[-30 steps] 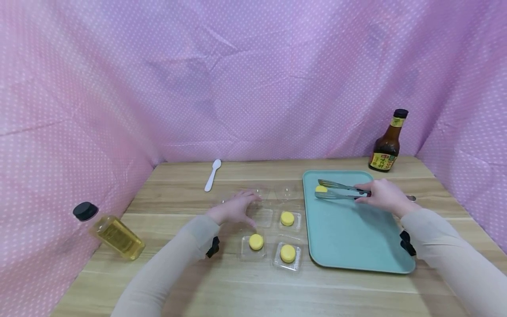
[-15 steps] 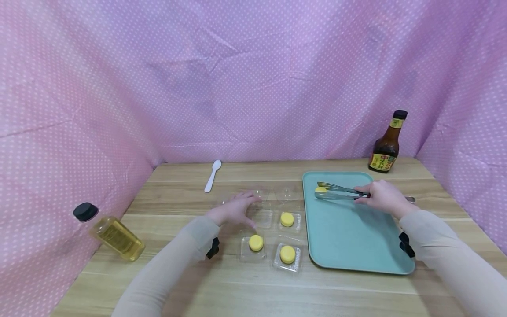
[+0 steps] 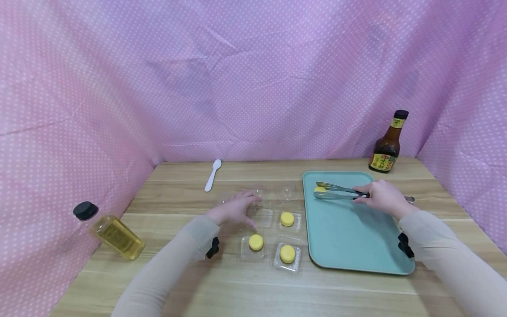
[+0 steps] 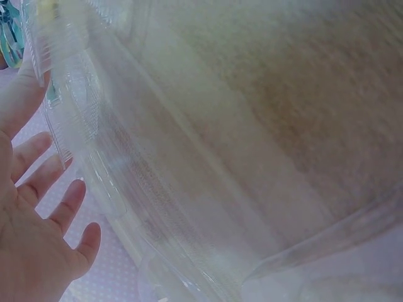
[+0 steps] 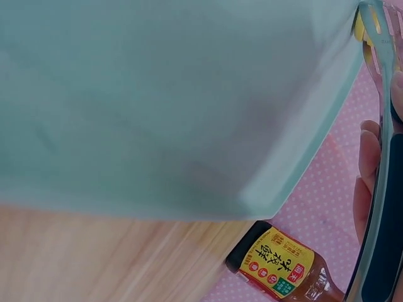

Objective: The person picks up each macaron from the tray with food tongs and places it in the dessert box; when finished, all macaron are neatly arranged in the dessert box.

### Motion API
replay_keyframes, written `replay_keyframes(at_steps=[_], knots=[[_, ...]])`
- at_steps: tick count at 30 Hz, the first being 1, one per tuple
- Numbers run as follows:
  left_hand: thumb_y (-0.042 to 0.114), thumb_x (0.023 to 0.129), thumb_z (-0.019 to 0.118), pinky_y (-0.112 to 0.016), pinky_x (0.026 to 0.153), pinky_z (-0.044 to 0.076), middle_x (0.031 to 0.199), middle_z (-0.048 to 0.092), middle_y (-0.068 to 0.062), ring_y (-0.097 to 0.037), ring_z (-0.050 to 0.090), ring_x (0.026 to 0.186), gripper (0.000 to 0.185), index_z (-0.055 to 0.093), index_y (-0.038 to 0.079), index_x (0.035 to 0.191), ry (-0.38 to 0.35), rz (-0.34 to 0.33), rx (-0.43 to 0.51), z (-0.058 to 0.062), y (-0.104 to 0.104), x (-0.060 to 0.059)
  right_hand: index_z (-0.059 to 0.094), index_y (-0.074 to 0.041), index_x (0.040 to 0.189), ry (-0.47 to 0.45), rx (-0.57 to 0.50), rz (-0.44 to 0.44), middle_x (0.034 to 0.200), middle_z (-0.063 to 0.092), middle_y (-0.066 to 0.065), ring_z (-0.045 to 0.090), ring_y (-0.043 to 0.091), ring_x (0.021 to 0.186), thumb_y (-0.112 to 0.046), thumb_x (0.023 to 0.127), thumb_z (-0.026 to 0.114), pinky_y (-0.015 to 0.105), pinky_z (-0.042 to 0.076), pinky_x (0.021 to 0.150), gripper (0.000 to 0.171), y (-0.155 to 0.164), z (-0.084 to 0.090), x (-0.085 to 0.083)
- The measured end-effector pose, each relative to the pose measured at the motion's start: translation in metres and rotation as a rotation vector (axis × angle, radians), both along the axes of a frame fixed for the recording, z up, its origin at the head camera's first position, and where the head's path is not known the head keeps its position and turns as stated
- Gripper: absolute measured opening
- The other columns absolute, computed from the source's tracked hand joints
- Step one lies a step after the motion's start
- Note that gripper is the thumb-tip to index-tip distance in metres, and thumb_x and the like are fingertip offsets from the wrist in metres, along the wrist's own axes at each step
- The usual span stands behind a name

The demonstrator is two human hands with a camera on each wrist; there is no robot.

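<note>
In the head view my right hand (image 3: 384, 197) grips metal tongs (image 3: 336, 196) with dark handles over the far left part of the green tray (image 3: 356, 237). A yellow macaron-like round (image 3: 320, 189) lies between the tong tips; the right wrist view shows the tongs (image 5: 383, 157) from close by. My left hand (image 3: 236, 209) is at a clear plastic box (image 3: 263, 217), its fingers spread and relaxed. Close up, the left hand (image 4: 38, 220) is beside the clear plastic, the thumb seemingly touching its edge. Similar yellow rounds sit in three other clear boxes, including the nearest right one (image 3: 287, 254).
A bottle of yellow oil (image 3: 119, 235) with a black cap stands at the left. At the back lies a white spoon (image 3: 212, 175). A brown sauce bottle (image 3: 386, 147) stands behind the tray on the right. Pink dotted cloth (image 3: 253, 79) encloses the table.
The tongs and the yellow round between their tips have shifted very slightly left over the tray. My left hand has stayed in place.
</note>
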State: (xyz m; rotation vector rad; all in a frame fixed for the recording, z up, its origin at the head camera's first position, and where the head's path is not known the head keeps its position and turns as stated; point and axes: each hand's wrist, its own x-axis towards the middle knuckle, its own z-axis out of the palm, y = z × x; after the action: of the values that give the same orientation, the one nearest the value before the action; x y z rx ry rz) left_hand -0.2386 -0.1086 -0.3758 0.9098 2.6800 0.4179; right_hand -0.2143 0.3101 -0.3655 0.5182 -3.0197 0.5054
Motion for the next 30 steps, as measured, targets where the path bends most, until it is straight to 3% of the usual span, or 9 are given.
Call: replay_keyframes(at_steps=[19,30], knots=[[0.033,0.068,0.082,-0.063,0.112,0.014,0.147,0.037,-0.013,-0.036,0.027,0.139,0.083,0.045,0.010,0.139,-0.020,-0.006,0.039,0.001,0.000,0.000,0.065,-0.003,0.119,0.062,-0.027,0.009,0.044,0.035,-0.008,0.028,0.006,0.042,-0.021,0.081,0.074,0.021,0.024,0.039,0.043,-0.017,0.010,0.000],[0.035,0.068,0.081,-0.063,0.112,0.015,0.147,0.038,-0.009,-0.036,0.026,0.139,0.084,0.044,0.013,0.140,-0.037,0.012,0.030,0.000,-0.001,0.000,0.069,-0.004,0.115,0.134,-0.074,0.128,0.051,0.054,-0.009,0.028,0.001,0.042,-0.019,0.079,0.075,0.019,0.025,0.040,0.039,-0.044,0.018,0.008]])
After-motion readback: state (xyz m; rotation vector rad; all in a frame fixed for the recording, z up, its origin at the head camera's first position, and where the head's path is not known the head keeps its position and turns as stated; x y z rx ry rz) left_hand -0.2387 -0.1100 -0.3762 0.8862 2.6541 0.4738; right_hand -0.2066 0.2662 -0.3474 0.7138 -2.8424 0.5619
